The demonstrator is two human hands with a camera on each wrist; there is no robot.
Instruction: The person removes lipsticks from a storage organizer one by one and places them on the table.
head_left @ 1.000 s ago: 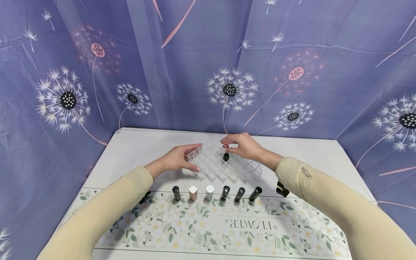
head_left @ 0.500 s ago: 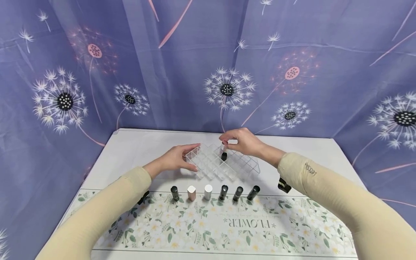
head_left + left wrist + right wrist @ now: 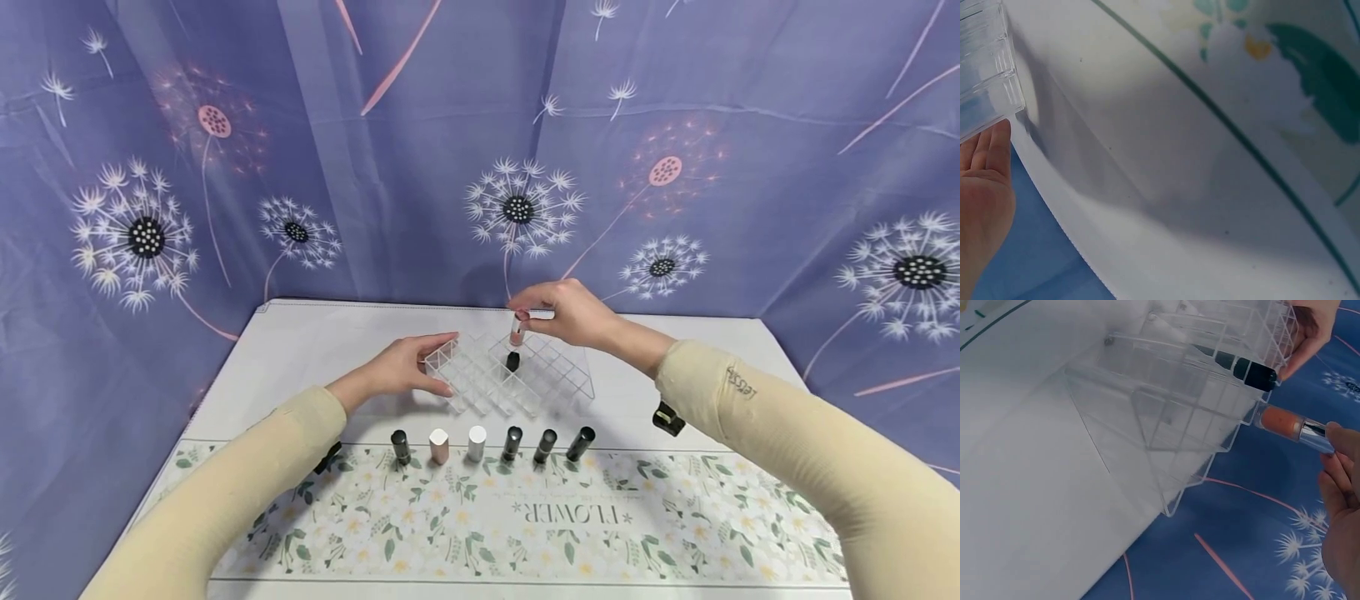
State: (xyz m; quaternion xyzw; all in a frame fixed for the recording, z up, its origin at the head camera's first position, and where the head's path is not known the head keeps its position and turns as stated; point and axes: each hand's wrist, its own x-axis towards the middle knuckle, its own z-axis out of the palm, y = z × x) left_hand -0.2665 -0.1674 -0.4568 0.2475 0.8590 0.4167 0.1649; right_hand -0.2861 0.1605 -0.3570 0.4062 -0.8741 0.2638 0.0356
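Observation:
My right hand [image 3: 573, 312] pinches a lip gloss tube [image 3: 1282, 421] with orange-pink contents and a silver band. The tube is upright above the clear lattice organizer [image 3: 476, 379], its lower end close to the grid's top. One black lipstick [image 3: 1254, 374] stands in a compartment of that organizer. At the organizer's left end my left hand [image 3: 401, 365] holds it between thumb and fingers. In the left wrist view, only part of the hand [image 3: 985, 200] shows, its fingertips against the clear plastic.
A row stands in front of the organizer: several black lipsticks [image 3: 512, 444], a rose-gold one [image 3: 439, 447] and a silver one [image 3: 476, 445]. They are along the edge of a floral mat [image 3: 375, 517] on the white table [image 3: 322, 325]. A blue dandelion curtain [image 3: 405, 208] hangs behind.
My right hand has risen with the lip gloss tube, so more of the tube shows above the organizer. The left hand keeps its hold. The view has shifted slightly.

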